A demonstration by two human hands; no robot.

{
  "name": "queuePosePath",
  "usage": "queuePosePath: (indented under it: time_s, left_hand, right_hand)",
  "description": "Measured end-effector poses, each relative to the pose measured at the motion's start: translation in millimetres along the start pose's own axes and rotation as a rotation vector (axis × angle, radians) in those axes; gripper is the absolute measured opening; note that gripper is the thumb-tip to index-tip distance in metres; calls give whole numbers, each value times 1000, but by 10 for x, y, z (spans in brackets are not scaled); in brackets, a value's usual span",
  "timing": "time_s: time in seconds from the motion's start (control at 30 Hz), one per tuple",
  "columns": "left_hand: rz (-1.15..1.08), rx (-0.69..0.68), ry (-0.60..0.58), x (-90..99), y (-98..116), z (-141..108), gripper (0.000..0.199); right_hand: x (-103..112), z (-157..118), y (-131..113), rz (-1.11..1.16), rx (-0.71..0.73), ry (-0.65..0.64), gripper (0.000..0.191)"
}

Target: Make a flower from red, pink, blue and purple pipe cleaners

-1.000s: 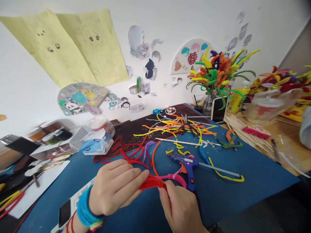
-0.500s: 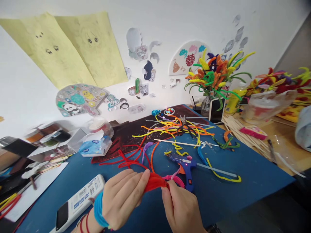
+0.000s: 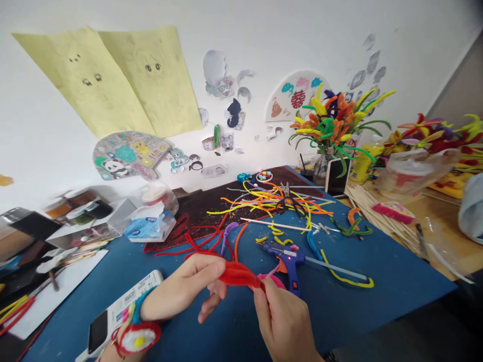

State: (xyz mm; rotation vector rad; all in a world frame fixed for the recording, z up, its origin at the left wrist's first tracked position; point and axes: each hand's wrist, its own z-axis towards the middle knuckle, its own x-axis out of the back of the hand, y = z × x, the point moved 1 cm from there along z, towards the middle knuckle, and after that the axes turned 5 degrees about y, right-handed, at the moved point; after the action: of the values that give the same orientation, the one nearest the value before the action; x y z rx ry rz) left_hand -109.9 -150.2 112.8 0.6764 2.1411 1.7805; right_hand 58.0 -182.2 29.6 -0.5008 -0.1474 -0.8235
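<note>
Quick progress check from the bench. The left hand (image 3: 181, 287) is closed around a puffy red pipe-cleaner piece (image 3: 239, 275), thumb on top and fingers curled under, while the right hand (image 3: 283, 322) pinches its far end between thumb and fingers. That puts the red piece in the air just left of a blue-and-orange hot glue gun (image 3: 289, 262), whose little red light is lit. A bright pink pipe-cleaner loop (image 3: 272, 279) sits right behind the red piece, though I can't tell whether the two are joined.

As for what looks done, a tall bunch of fuzzy orange, yellow and green pipe-cleaner flowers (image 3: 332, 120) stands in a glass vase (image 3: 320, 171) well beyond the glue gun. What looks left is plenty: a tangled heap of loose yellow and orange pipe cleaners (image 3: 264, 203) lies beyond the glue gun, with black-handled pliers (image 3: 287, 195) on top. Loose red strands (image 3: 199, 242) lie left of it, and a curved yellow strand (image 3: 339, 274) lies to its right. All of this is spread over a blue work mat (image 3: 358, 306) around the glue gun, so from here it reads as one piece in hand and lots of raw stems unused.
</note>
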Motion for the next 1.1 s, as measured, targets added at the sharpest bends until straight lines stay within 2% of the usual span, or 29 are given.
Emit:
queuePosePath:
  time_s: [0.13,0.3,0.4,0.43,0.5,0.57,0.63,0.7,0.77,0.8,0.87,1.0,1.1]
  left_hand:
    - [-292,-67,-40,2,-148,78,41]
    - [-646,-308,-142,-211,-311,219,35]
    - [-710,-372,-138,-302,-369,283,39]
    - [-657,-381,-104,-301,-374,289,42]
    - [-412,-416,57,-245,-350,265,48]
    - [0,-515,306,-149,-276,195,46]
    - [513,-726,487,-78,-161,97,31]
    - [889,-941,573,-58,-49,5,31]
    - [1016,-1028,537,-69,37,-51,30]
    - [995,-1015,493,-74,69,-62,25]
    - [860,-900,402,-72,114,-62,18]
    - [556,-607,210,2,141,-33,20]
    - [436,-498,59,65,139,-28,23]
  right_hand:
    - [-6,3,-23,13,-11,-7,30]
    - [-16,15,-14,20,-42,-13,32]
    - [1,42,0,4,-53,-2,32]
    - [7,51,4,-2,-54,-7,33]
    - [18,64,9,-14,-58,-16,34]
    - [23,69,9,-32,-56,-19,35]
    - [21,63,7,-40,-49,-18,35]
    - [15,49,3,-30,-50,-37,35]
    - [9,33,-3,-20,-50,-56,34]
    - [7,24,-8,-19,-45,-60,34]
    - [7,11,-19,-17,-34,-56,33]
    - [6,-3,-31,-10,-41,-61,33]
    - [3,-4,-28,-1,-36,-57,33]
